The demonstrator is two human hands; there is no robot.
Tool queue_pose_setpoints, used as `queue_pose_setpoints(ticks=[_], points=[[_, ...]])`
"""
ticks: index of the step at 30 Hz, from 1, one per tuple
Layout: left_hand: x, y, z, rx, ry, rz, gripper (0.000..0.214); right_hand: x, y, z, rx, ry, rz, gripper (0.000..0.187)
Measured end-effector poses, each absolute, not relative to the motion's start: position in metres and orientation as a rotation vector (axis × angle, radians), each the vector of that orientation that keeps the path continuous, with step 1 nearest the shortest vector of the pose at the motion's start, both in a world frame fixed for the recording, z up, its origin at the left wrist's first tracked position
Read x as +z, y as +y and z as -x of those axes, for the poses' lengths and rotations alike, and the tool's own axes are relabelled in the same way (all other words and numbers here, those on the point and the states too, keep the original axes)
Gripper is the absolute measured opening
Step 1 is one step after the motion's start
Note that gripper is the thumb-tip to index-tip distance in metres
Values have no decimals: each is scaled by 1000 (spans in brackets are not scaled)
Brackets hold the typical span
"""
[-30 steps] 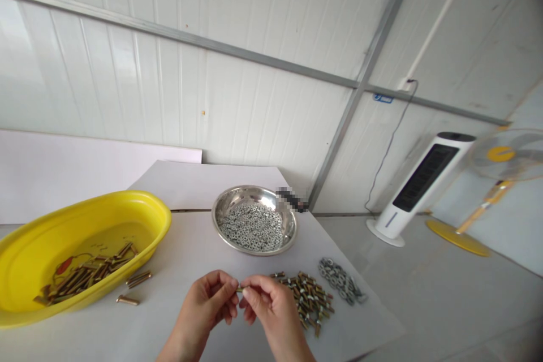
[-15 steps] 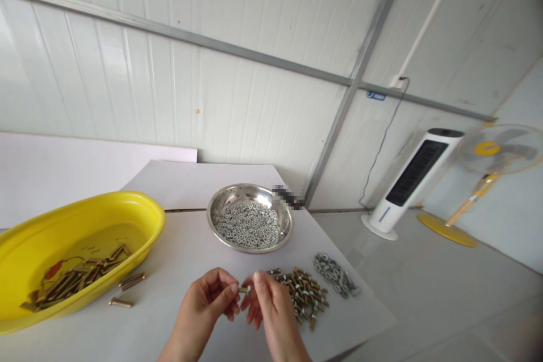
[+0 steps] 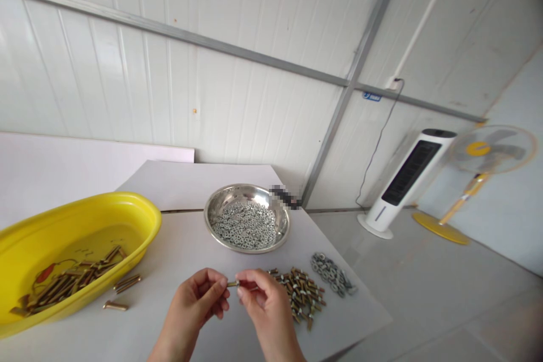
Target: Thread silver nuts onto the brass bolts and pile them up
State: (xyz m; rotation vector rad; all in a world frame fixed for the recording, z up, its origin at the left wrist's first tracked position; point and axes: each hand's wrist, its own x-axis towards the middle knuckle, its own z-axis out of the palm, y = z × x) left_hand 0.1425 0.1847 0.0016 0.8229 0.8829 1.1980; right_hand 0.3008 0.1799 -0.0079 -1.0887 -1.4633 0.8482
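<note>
The left hand (image 3: 197, 301) and right hand (image 3: 266, 306) are pinching a brass bolt (image 3: 232, 283) from opposite ends, fingers (image 3: 250, 277) pressed together, keeping it level above the surface (image 3: 169, 249). A bolt pile (image 3: 301, 294) is lying within reach at 3 o'clock, a steel bowl (image 3: 205, 220) of nuts (image 3: 246, 226) at 12 o'clock.

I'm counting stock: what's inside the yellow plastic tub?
A heap of brass-coloured bolts lies in the yellow plastic tub; the bolts beneath the top layer are covered and cannot be seen.
</note>
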Motion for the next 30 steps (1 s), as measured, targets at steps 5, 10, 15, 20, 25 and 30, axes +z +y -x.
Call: queue_pose_setpoints(ticks=[5, 10, 15, 20, 25, 30], points=[[2, 187, -139, 1233, 925, -1094, 24, -15, 181, -297, 1032, -1269, 1037, 32], [3, 181, -140, 1335, 1141, -1402, 11, -9, 182, -296, 1154, -1192, 1042, 42], [3, 178, -142, 1285, 1114, -1442, 7, -4, 179, -295, 1203, -1258, 1080, 46], [2, 180, -143, 1266, 1021, -1278, 15, 0, 177, -298, 1190, -1316, 1155, 67], [4, 186, -139, 1257, 970, -1053, 34, 3, 178, -303, 1059, -1312, 1124, 41], [2, 185, -139, 1177, 875, -850, 36, 5, 178, -304, 867, -1455, 1108, 24]])
